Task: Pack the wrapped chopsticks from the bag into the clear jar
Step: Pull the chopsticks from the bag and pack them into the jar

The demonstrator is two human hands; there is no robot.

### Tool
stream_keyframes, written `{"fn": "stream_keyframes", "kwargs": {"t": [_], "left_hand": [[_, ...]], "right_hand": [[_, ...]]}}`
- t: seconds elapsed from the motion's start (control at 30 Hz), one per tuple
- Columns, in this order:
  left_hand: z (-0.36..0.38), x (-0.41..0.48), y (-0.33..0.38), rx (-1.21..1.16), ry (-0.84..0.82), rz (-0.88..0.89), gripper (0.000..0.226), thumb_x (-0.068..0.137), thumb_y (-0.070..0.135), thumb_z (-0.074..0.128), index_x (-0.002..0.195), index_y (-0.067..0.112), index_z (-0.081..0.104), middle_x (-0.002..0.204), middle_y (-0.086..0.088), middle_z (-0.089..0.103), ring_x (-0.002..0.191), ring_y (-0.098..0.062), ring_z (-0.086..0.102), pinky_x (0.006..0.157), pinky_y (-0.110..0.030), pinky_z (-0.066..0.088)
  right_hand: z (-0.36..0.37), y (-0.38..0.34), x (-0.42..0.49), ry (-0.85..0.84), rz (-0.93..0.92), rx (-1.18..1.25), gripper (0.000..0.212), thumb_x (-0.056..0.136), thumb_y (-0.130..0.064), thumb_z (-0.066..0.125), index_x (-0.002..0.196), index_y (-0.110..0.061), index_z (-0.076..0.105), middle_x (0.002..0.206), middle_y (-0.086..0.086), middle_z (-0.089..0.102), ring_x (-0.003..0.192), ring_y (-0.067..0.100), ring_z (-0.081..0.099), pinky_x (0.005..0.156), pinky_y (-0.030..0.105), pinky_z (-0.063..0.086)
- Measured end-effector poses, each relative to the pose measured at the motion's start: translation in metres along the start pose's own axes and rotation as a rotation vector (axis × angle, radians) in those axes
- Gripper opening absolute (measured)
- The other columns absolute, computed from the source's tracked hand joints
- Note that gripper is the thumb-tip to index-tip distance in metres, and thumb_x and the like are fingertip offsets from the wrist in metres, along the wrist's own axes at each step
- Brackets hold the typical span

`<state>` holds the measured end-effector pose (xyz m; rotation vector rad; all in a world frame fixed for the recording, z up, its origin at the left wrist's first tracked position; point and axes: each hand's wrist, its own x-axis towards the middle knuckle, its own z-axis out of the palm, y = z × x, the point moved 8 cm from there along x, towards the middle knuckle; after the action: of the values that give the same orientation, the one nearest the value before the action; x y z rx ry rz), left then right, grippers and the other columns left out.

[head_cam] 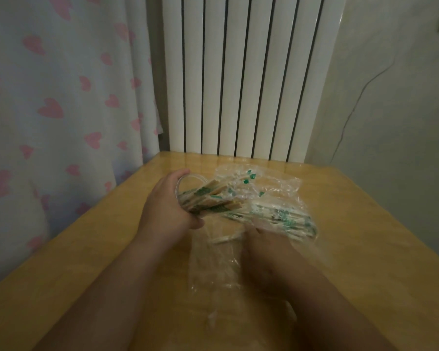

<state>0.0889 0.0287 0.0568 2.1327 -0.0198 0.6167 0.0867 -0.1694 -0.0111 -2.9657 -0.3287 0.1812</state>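
Note:
My left hand (pixel 167 206) grips the clear jar (pixel 188 183), which is tilted with its mouth toward the right. Several wrapped chopsticks (pixel 208 198) with green print stick out of the jar's mouth. My right hand (pixel 266 244) is inside the clear plastic bag (pixel 276 188), and the film blurs it. It holds a bundle of wrapped chopsticks (pixel 284 219) that lies slanting to the right. The bag spreads crumpled over the wooden table (pixel 352 249), with its open end trailing back over my right forearm.
A white ribbed radiator (pixel 238 77) stands behind the table's far edge. A curtain with pink hearts (pixel 61 110) hangs at the left, close to the table's left edge. A plain wall is at the right.

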Motion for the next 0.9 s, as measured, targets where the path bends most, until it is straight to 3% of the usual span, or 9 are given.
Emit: {"fn": "stream_keyframes", "kwargs": {"t": [0.13,0.3,0.4,0.5,0.57,0.7,0.83,0.9], "left_hand": [[0.000,0.000,0.000,0.007,0.000,-0.001,0.103,0.046,0.010,0.092,0.135,0.034,0.046,0.136,0.009,0.047,0.123,-0.015,0.044,0.092,-0.027,0.039],[0.001,0.001,0.000,0.019,-0.002,-0.006,0.104,0.047,0.011,0.093,0.136,0.034,0.045,0.136,0.009,0.047,0.125,-0.016,0.043,0.092,-0.027,0.038],[0.001,0.001,0.000,0.028,-0.001,-0.003,0.104,0.046,0.012,0.093,0.135,0.035,0.045,0.137,0.009,0.047,0.125,-0.016,0.043,0.093,-0.027,0.038],[0.001,0.001,0.000,0.023,0.000,-0.003,0.103,0.047,0.012,0.093,0.135,0.036,0.045,0.138,0.009,0.046,0.126,-0.016,0.043,0.092,-0.027,0.038],[0.001,0.000,0.000,0.020,-0.004,-0.002,0.103,0.048,0.011,0.092,0.135,0.036,0.044,0.137,0.009,0.046,0.125,-0.016,0.043,0.091,-0.026,0.038],[0.001,0.000,0.001,0.023,-0.008,-0.004,0.103,0.048,0.011,0.092,0.135,0.036,0.044,0.138,0.009,0.046,0.126,-0.016,0.042,0.091,-0.027,0.038],[0.000,0.000,0.000,0.015,-0.005,-0.008,0.102,0.048,0.010,0.092,0.135,0.035,0.045,0.138,0.010,0.046,0.127,-0.015,0.041,0.093,-0.028,0.039],[0.000,0.001,0.000,0.015,0.001,-0.006,0.102,0.048,0.011,0.093,0.135,0.036,0.045,0.137,0.010,0.047,0.125,-0.015,0.042,0.093,-0.029,0.040]], "right_hand": [[0.000,0.018,0.017,0.005,0.148,-0.005,0.050,0.099,-0.022,0.036,0.148,-0.015,0.036,0.156,0.010,0.036,0.144,0.029,0.032,0.119,0.050,0.021],[0.002,0.025,0.018,0.025,0.174,-0.005,0.043,0.102,-0.027,0.033,0.141,-0.017,0.046,0.150,0.009,0.044,0.133,0.029,0.045,0.112,0.043,0.032],[-0.006,0.028,0.021,0.122,0.182,0.056,0.051,0.099,-0.022,0.035,0.150,-0.024,0.032,0.162,0.003,0.021,0.145,0.030,0.025,0.118,0.048,0.020],[-0.004,0.035,0.024,0.065,0.208,0.023,0.062,0.100,-0.024,0.032,0.157,-0.026,0.007,0.166,-0.001,0.000,0.152,0.025,-0.001,0.121,0.053,0.000],[-0.004,0.038,0.025,0.052,0.221,0.001,0.061,0.100,-0.022,0.033,0.157,-0.026,0.013,0.166,-0.003,0.005,0.152,0.024,0.005,0.121,0.053,0.003],[-0.008,0.035,0.022,0.155,0.229,0.014,0.050,0.097,-0.017,0.037,0.146,-0.027,0.041,0.157,0.000,0.032,0.140,0.029,0.032,0.114,0.045,0.025],[-0.005,0.039,0.023,0.129,0.269,0.044,0.063,0.096,-0.017,0.037,0.155,-0.031,0.019,0.165,0.000,0.009,0.149,0.032,0.013,0.119,0.051,0.012],[-0.005,0.038,0.024,0.122,0.248,0.035,0.066,0.095,-0.018,0.037,0.156,-0.030,0.014,0.165,-0.001,0.007,0.150,0.028,0.010,0.119,0.049,0.006]]}}
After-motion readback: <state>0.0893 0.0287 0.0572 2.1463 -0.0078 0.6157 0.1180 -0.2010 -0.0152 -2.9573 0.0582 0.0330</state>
